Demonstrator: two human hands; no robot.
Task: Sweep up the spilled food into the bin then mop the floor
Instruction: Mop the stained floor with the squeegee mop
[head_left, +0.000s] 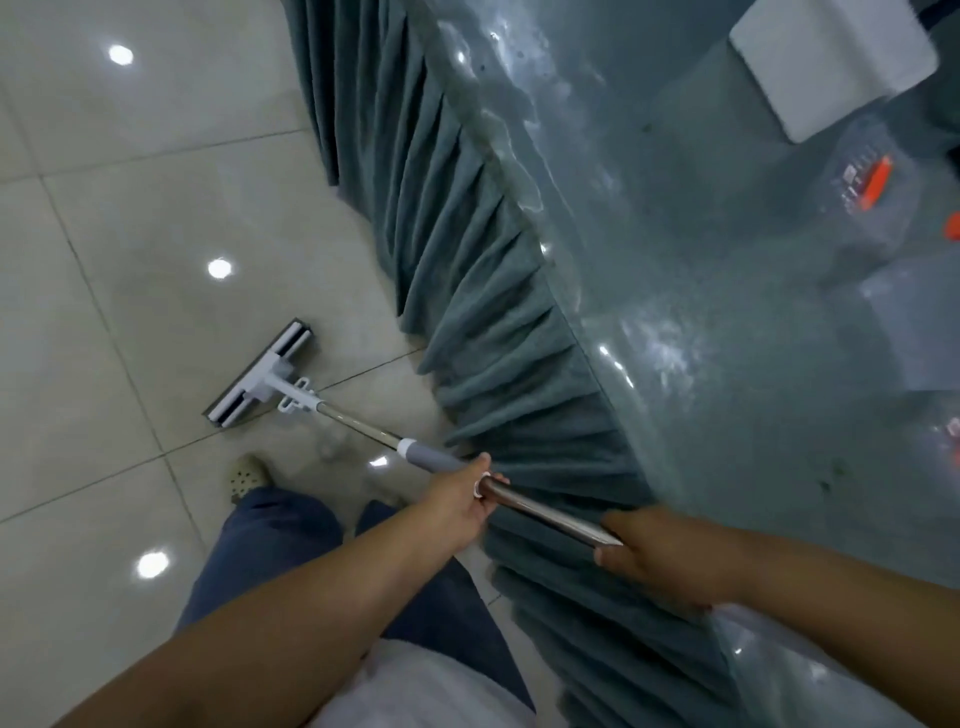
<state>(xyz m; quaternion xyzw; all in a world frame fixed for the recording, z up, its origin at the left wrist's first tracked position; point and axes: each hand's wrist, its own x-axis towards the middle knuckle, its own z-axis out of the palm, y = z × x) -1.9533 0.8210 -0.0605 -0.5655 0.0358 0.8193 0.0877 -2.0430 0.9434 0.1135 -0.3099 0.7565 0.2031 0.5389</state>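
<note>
Here, left hand (460, 501) and right hand (670, 556) curl fingers (479, 464) round the mop (358, 423), table skirt (493, 312) crowding alongside.

My left hand (462, 499) and right hand (670, 561) are bare, and so are both forearms right down to the lower edge of the view. I wear loose, wide-legged trousers (270, 551) of dark blue cloth that hang in soft folds. Over my middle is a white top (426, 686), too blurred to show detail. My left foot wears a beige clog (248, 475) with round holes across its toe.
</note>
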